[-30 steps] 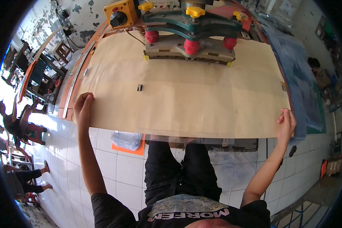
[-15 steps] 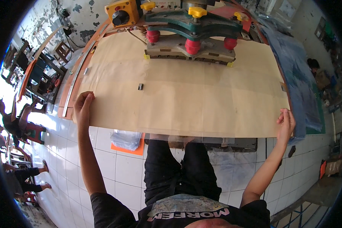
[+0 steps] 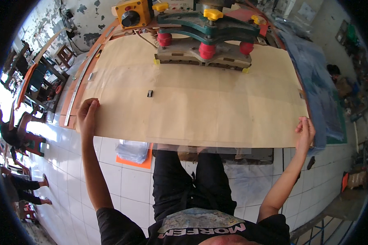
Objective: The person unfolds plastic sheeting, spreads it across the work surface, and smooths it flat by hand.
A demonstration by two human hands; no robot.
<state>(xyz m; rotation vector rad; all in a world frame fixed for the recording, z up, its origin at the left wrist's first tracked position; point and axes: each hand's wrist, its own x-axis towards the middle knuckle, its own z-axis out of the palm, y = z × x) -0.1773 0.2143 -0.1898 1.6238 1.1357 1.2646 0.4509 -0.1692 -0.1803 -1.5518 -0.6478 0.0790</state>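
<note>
A thin clear plastic sheet (image 3: 233,150) lies across the tan-covered tabletop (image 3: 184,118), its near edge hanging slightly past the front of the table. At the table's left side, my left hand (image 3: 88,115) is closed in a pinch, thumb against fingers, on the sheet's left end. My right hand (image 3: 304,130) pinches at the right end, its fingers curled together by the table's right edge. The film is hard to make out right at the fingertips. Beyond the sheet stands a green press head (image 3: 208,30) with red knobs, yellow handles and a long metal sealing bar.
A small dark block (image 3: 150,93) sits on the tabletop. At the back left is a yellow control box (image 3: 134,15) with a black dial. Bluish plastic sheeting (image 3: 321,90) drapes over the right side. Bagged film (image 3: 133,151) lies below, and people sit far left.
The whole view has shifted slightly. Both hands keep their pinch at the two ends of the sheet, in nearly the same places on the table.
</note>
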